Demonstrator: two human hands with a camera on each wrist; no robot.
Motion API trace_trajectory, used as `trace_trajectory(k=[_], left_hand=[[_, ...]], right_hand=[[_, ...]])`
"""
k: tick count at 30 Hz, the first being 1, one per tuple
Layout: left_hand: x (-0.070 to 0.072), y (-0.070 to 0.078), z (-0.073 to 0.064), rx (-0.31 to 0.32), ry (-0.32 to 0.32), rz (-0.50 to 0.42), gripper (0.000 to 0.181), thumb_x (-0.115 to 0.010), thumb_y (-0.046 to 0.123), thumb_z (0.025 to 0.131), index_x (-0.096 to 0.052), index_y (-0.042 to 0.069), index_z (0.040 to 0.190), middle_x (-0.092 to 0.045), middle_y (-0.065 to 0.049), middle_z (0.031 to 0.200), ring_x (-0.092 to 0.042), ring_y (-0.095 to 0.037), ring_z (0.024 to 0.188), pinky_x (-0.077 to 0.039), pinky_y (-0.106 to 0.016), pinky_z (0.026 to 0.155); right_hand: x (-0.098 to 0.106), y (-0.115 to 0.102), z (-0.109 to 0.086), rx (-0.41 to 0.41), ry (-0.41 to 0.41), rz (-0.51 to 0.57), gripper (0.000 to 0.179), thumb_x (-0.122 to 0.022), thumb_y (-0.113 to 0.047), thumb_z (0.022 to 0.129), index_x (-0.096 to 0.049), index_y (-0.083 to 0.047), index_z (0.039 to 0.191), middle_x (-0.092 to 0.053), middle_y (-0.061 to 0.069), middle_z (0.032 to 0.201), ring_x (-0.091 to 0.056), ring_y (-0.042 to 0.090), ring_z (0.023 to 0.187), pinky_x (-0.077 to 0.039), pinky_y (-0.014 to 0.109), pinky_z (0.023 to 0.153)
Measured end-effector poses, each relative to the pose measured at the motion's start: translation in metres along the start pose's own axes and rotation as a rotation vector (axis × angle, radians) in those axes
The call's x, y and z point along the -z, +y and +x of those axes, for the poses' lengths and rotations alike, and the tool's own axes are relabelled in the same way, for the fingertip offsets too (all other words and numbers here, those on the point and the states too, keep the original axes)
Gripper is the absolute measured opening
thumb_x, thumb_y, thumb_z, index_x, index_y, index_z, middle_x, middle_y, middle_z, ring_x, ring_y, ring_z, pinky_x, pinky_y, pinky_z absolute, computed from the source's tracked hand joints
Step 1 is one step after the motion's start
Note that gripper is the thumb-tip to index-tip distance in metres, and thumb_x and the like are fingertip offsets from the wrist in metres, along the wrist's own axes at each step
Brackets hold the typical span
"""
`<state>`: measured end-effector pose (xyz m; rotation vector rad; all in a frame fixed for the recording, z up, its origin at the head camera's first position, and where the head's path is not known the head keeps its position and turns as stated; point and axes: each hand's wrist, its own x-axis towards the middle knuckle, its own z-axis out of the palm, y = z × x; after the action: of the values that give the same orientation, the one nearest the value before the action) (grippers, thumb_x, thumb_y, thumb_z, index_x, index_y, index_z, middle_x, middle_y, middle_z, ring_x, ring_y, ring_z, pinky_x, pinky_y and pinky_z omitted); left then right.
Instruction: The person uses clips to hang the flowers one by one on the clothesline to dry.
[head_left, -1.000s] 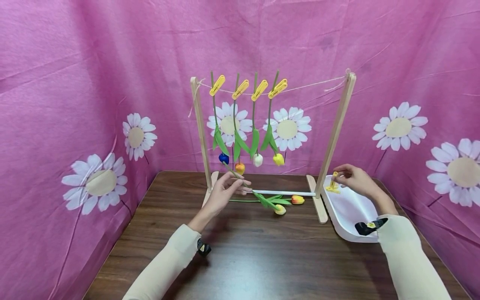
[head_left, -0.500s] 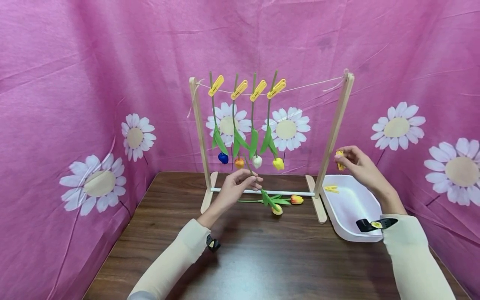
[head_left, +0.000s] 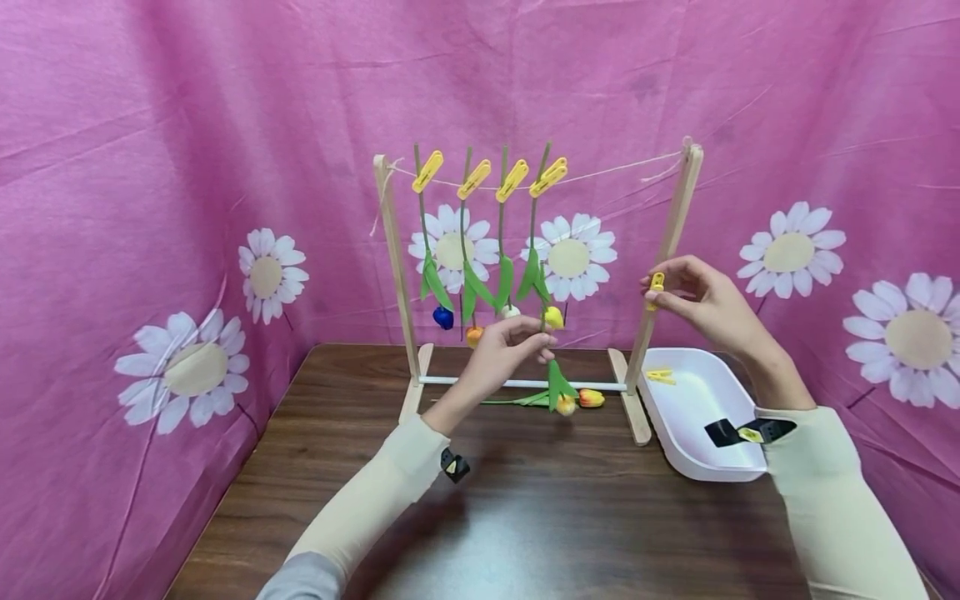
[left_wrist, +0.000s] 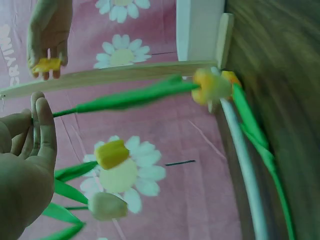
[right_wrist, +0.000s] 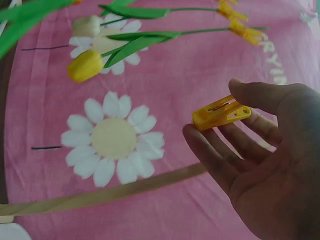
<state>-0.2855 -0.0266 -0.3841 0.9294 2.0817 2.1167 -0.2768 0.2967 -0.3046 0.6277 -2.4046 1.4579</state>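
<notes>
My left hand (head_left: 510, 346) pinches the stem of a pale yellow tulip (head_left: 566, 405), whose bloom hangs downward over the table. In the left wrist view its green leaf (left_wrist: 130, 97) stretches away from the fingertips. Right of the wooden stand, my right hand (head_left: 705, 304) pinches a yellow clothespin (head_left: 657, 287) between thumb and fingers, in front of the right post. The right wrist view shows that clothespin (right_wrist: 220, 114) close up. Several tulips hang bloom-down from a string (head_left: 615, 172), each held by yellow clothespins; the white bloom (head_left: 511, 312) is partly hidden behind my left hand.
An orange-yellow tulip (head_left: 592, 398) lies on the brown table (head_left: 540, 525) near the stand's white crossbar (head_left: 450, 381). A white tray (head_left: 686, 468) at the right holds another yellow clothespin (head_left: 661, 377). Behind the stand hangs a pink cloth (head_left: 322, 108) with printed daisies.
My right hand has lifted the clothespin out of the tray and brought it up and slightly left. My left hand has moved right with its tulip, which now hangs more upright.
</notes>
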Motion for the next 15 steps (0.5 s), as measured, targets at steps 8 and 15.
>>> trace_trajectory(k=[8,15], left_hand=[[-0.013,0.021,0.028,-0.031,0.001,0.046,0.023,-0.066,0.011,0.107,-0.071,-0.004,0.124,-0.077,-0.027,0.115,-0.078,-0.025,0.089,-0.067,-0.040,0.085],[-0.018,0.036,0.052,-0.069,0.034,0.102,0.024,-0.066,0.015,0.107,-0.073,-0.001,0.124,-0.079,-0.022,0.114,-0.078,-0.019,0.085,-0.065,-0.052,0.085]], right_hand=[[-0.007,-0.025,0.018,-0.042,0.026,-0.095,0.030,-0.070,-0.012,0.104,-0.062,0.000,0.131,-0.074,-0.020,0.100,-0.072,-0.002,0.093,-0.060,0.014,0.084],[-0.011,-0.041,0.033,-0.055,0.146,-0.151,0.032,-0.076,-0.016,0.101,-0.068,0.000,0.127,-0.069,-0.030,0.093,-0.069,-0.006,0.086,-0.054,0.010,0.079]])
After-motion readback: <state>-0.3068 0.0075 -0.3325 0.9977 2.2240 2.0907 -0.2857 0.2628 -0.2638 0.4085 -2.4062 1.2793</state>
